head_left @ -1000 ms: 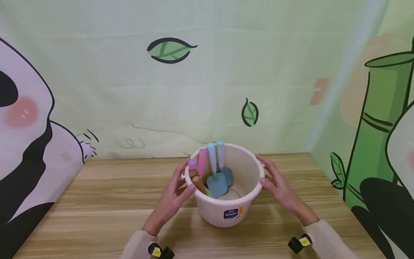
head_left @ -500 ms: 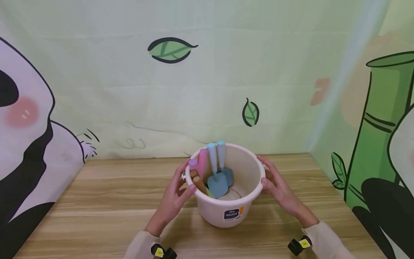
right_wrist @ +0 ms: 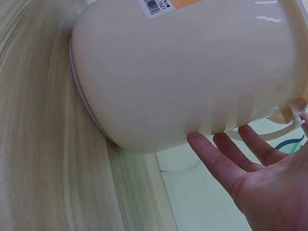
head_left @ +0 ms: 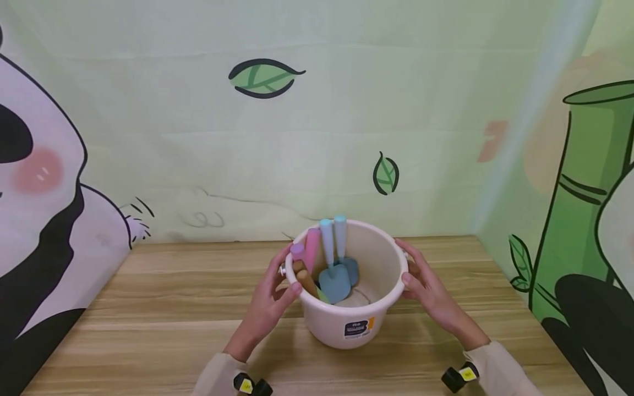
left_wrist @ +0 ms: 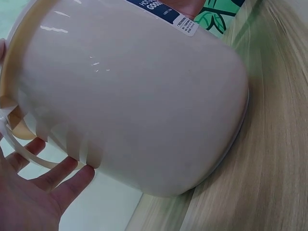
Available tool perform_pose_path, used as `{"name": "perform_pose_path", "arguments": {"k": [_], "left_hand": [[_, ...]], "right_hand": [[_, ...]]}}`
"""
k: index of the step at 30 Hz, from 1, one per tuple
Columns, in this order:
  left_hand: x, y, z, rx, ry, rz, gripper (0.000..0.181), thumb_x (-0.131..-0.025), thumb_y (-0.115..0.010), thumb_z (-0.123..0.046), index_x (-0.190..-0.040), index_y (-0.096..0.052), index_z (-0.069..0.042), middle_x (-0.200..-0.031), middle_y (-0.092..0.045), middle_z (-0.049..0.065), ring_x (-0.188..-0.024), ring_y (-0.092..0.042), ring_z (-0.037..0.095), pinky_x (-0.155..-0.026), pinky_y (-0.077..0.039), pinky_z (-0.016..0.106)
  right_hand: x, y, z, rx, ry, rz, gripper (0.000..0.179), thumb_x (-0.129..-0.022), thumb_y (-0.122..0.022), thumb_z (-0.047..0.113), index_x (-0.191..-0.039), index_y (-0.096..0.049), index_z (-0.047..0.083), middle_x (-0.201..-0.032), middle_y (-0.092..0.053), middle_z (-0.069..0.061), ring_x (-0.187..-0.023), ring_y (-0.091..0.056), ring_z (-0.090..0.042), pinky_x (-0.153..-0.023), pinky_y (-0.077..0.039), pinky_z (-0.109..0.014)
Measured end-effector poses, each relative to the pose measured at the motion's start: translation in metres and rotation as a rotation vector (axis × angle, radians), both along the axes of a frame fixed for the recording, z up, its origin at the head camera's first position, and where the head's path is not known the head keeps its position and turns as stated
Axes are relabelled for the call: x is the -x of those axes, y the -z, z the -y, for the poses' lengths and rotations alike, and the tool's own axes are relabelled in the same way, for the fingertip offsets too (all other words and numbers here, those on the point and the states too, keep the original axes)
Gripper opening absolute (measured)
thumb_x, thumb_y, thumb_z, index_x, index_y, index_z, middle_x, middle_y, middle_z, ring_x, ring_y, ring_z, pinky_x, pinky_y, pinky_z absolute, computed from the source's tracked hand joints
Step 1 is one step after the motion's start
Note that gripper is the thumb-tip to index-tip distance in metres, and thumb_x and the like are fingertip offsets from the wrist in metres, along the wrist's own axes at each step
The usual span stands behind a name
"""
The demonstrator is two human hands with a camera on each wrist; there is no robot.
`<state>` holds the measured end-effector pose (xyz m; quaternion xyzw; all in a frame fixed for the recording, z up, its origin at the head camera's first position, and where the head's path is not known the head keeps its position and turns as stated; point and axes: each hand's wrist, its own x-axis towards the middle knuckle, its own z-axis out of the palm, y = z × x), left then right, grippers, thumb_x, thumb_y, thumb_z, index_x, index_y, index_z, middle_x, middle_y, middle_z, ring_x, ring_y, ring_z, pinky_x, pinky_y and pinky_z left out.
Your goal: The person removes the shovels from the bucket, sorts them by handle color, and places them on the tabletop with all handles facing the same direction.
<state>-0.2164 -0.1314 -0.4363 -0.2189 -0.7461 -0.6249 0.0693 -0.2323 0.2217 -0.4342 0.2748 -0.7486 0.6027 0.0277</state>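
A cream plastic bucket [head_left: 342, 324] stands upright on the wooden table, its label facing me. My left hand [head_left: 264, 302] holds its left side, thumb at the rim and fingertips against the outer wall. Opposite, my right hand [head_left: 431, 286] holds the right side the same way. In both wrist views the fingers reach past the bucket's white carrying handle [left_wrist: 29, 155] to touch the wall. Inside lean two blue toy shovels [head_left: 335, 283] with pale blue grips, a pink handle [head_left: 311, 247], a purple-topped handle [head_left: 297, 251] and brown handles [head_left: 307, 280]; their lower ends are partly hidden.
The wooden tabletop [head_left: 173, 308] extends on both sides of the bucket and meets a green printed cloth backdrop [head_left: 317, 121] close behind it. Printed pandas and bamboo [head_left: 584, 165] flank the table. Each wrist wears a small black device [head_left: 460, 377].
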Motion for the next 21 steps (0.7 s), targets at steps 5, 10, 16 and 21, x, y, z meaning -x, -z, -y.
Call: {"name": "perform_pose_path", "arguments": {"k": [5, 10, 16, 21], "left_hand": [[0.0, 0.001, 0.0, 0.0, -0.003, 0.002, 0.07, -0.1, -0.063, -0.027, -0.16, -0.029, -0.039, -0.165, -0.03, -0.001, -0.14, -0.043, 0.047, -0.1, -0.05, 0.057], [-0.001, 0.0, 0.0, 0.001, -0.003, 0.004, 0.069, -0.1, -0.063, -0.028, -0.16, -0.03, -0.039, -0.164, -0.031, -0.001, -0.14, -0.042, 0.046, -0.101, -0.049, 0.057], [-0.001, -0.001, 0.003, -0.007, 0.001, -0.001, 0.069, -0.101, -0.063, -0.026, -0.159, -0.03, -0.039, -0.163, -0.033, -0.001, -0.139, -0.044, 0.045, -0.101, -0.05, 0.057], [-0.002, 0.0, 0.007, -0.015, -0.003, -0.014, 0.068, -0.101, -0.063, -0.024, -0.16, -0.031, -0.036, -0.162, -0.034, 0.002, -0.138, -0.045, 0.046, -0.1, -0.05, 0.057]], "right_hand": [[0.0, 0.0, 0.0, 0.001, 0.001, 0.0, 0.062, -0.107, -0.044, 0.012, -0.164, -0.021, 0.022, -0.153, -0.041, -0.028, -0.126, -0.05, -0.056, -0.081, -0.061, -0.047], [-0.001, 0.0, 0.001, 0.007, 0.012, 0.008, 0.062, -0.107, -0.044, 0.013, -0.164, -0.022, 0.024, -0.154, -0.041, -0.028, -0.127, -0.049, -0.056, -0.082, -0.06, -0.048], [0.0, -0.001, 0.005, 0.005, 0.021, 0.015, 0.061, -0.107, -0.044, 0.015, -0.164, -0.022, 0.025, -0.154, -0.042, -0.027, -0.128, -0.05, -0.055, -0.082, -0.06, -0.048], [0.001, -0.001, 0.011, 0.015, 0.026, 0.038, 0.061, -0.108, -0.044, 0.016, -0.163, -0.022, 0.026, -0.153, -0.043, -0.026, -0.127, -0.051, -0.054, -0.083, -0.06, -0.05]]}}
